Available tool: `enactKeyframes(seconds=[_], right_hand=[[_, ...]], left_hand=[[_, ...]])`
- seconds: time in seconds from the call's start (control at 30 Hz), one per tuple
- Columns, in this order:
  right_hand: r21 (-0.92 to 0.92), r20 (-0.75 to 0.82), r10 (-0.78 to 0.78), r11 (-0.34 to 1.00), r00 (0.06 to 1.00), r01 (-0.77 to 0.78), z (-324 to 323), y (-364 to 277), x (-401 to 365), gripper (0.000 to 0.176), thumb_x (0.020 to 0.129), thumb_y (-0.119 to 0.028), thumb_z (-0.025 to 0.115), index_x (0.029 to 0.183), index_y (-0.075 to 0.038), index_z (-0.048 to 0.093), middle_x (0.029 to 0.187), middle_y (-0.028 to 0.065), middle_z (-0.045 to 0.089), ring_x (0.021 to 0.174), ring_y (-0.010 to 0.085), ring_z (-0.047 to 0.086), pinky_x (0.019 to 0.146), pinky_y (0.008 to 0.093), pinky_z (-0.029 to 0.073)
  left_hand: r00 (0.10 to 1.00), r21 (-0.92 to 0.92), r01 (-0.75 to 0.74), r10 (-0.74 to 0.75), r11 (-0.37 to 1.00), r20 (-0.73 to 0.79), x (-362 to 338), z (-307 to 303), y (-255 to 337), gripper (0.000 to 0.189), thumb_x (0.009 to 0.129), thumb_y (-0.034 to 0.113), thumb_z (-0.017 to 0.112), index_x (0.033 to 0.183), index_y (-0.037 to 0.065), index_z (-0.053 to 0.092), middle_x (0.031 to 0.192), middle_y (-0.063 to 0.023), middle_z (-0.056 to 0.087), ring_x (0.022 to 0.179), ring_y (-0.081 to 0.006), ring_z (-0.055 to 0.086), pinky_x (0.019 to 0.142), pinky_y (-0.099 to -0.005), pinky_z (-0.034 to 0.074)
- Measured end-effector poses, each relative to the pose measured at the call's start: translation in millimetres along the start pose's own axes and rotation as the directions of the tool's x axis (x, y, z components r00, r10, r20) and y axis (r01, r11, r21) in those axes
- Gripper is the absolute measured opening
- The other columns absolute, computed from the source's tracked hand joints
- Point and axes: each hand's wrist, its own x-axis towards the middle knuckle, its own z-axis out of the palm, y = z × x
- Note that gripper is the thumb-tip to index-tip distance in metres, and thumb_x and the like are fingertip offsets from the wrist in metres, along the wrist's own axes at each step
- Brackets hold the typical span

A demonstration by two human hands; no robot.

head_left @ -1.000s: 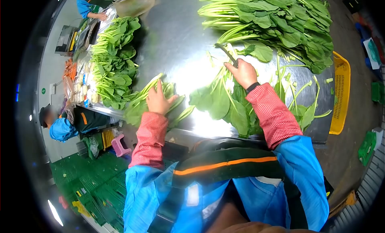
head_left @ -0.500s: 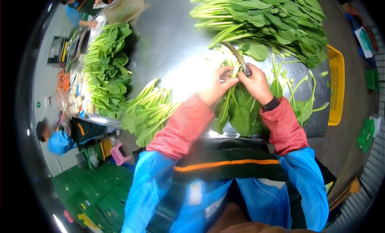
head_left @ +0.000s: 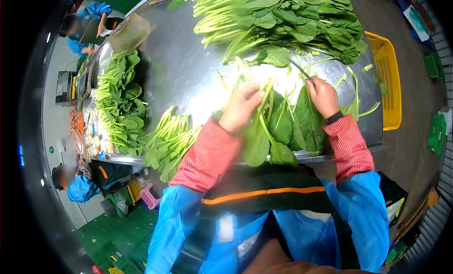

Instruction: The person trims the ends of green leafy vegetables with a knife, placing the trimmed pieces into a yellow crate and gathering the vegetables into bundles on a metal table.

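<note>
My left hand (head_left: 243, 106) is closed round the stems of a few leafy greens (head_left: 278, 128), whose leaves hang toward the table's near edge. To its right, my right hand (head_left: 323, 98) grips the handle of a curved knife (head_left: 302, 69), its thin blade pointing up and left. Cut stem pieces and loose leaves lie around both hands. A large pile of greens (head_left: 283, 19) lies beyond them, and a smaller bunch (head_left: 172, 139) rests at the near edge to the left.
More greens (head_left: 122, 104) line the left side of the metal table (head_left: 174, 71). A yellow crate (head_left: 389, 85) stands right of the table. Two co-workers are at the left, one at the far corner (head_left: 87, 29), another nearer (head_left: 82, 179). Green crates (head_left: 118, 236) are at lower left.
My right hand and the knife have moved right, apart from my left hand, which has shifted slightly left with the greens. The whole view has also shifted.
</note>
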Motion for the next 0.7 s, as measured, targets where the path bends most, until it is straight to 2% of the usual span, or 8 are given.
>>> enactKeyframes(seconds=[0.1,0.17,0.27,0.37,0.5,0.53,0.63,0.7], right_hand=[[0.436,0.130,0.112,0.886,0.985,-0.158,-21,-26,-1,0.022,0.090,-0.024,0.062,0.094,-0.002,0.065,0.072,0.0093,0.064,0.061,0.0220,0.061,0.060,0.0328,0.049],[0.765,0.146,0.059,0.627,0.988,-0.151,-18,-52,3,0.024,0.087,-0.022,0.068,0.100,-0.001,0.066,0.074,0.0042,0.064,0.066,0.0087,0.056,0.062,0.0267,0.046],[0.754,0.316,-0.051,0.619,0.947,-0.218,-19,-66,8,0.020,0.085,-0.016,0.070,0.095,0.000,0.064,0.068,-0.0047,0.049,0.063,0.0056,0.043,0.057,0.0231,0.038],[0.661,0.444,-0.123,0.714,0.887,-0.232,-30,-53,11,0.020,0.083,-0.017,0.069,0.092,0.001,0.065,0.068,-0.0013,0.058,0.062,0.0071,0.049,0.058,0.0250,0.042],[0.662,0.737,-0.012,0.214,0.676,-0.718,-53,-36,4,0.014,0.083,-0.016,0.069,0.085,-0.004,0.062,0.063,-0.0042,0.053,0.048,0.0030,0.043,0.044,0.0201,0.031],[0.666,0.715,-0.015,0.318,0.699,-0.675,-52,-31,8,0.015,0.083,-0.017,0.068,0.081,-0.003,0.061,0.062,-0.0020,0.055,0.050,0.0073,0.049,0.046,0.0235,0.037],[0.496,0.428,-0.132,0.861,0.894,-0.110,-26,-48,12,0.019,0.084,-0.020,0.068,0.082,-0.001,0.063,0.063,0.0013,0.058,0.055,0.0110,0.054,0.052,0.0271,0.043],[0.735,0.427,-0.260,0.659,0.866,-0.164,-11,-77,11,0.025,0.086,-0.025,0.065,0.087,-0.001,0.067,0.066,0.0032,0.062,0.059,0.0090,0.053,0.056,0.0290,0.044]], left_hand=[[0.998,-0.039,0.017,-0.020,0.999,-0.065,-2,9,-13,0.027,0.094,0.008,0.057,0.119,0.001,0.058,0.102,-0.0014,0.066,0.089,-0.0079,0.060,0.081,-0.0240,0.049],[0.996,0.020,-0.016,0.017,1.000,-0.093,5,21,-14,0.025,0.094,0.008,0.056,0.119,0.002,0.058,0.102,-0.0010,0.066,0.088,-0.0077,0.060,0.078,-0.0245,0.049],[0.971,0.332,-0.100,0.165,0.938,-0.175,3,32,-20,0.016,0.093,0.008,0.056,0.109,0.005,0.060,0.093,-0.0037,0.069,0.081,-0.0122,0.065,0.069,-0.0283,0.049],[0.907,0.822,-0.188,0.415,0.538,-0.064,-8,32,-14,0.015,0.090,0.008,0.059,0.104,0.005,0.062,0.081,-0.0112,0.068,0.070,-0.0221,0.066,0.064,-0.0305,0.050],[0.951,0.825,-0.060,0.283,0.562,-0.123,-19,12,-39,0.022,0.088,0.015,0.062,0.108,0.007,0.065,0.081,-0.0168,0.067,0.072,-0.0334,0.066,0.066,-0.0353,0.052],[0.945,0.911,-0.096,0.325,0.401,-0.043,-22,7,-47,0.031,0.089,0.017,0.062,0.118,0.006,0.062,0.095,-0.0173,0.068,0.086,-0.0322,0.067,0.076,-0.0352,0.052],[0.913,0.714,-0.267,0.407,0.647,-0.027,-27,19,-57,0.046,0.090,0.016,0.062,0.131,0.002,0.048,0.118,-0.0149,0.062,0.106,-0.0267,0.061,0.091,-0.0336,0.046],[0.963,0.528,-0.215,0.270,0.821,-0.027,-30,19,-43,0.053,0.090,0.014,0.062,0.137,0.000,0.041,0.126,-0.0111,0.059,0.113,-0.0211,0.058,0.097,-0.0321,0.044]])
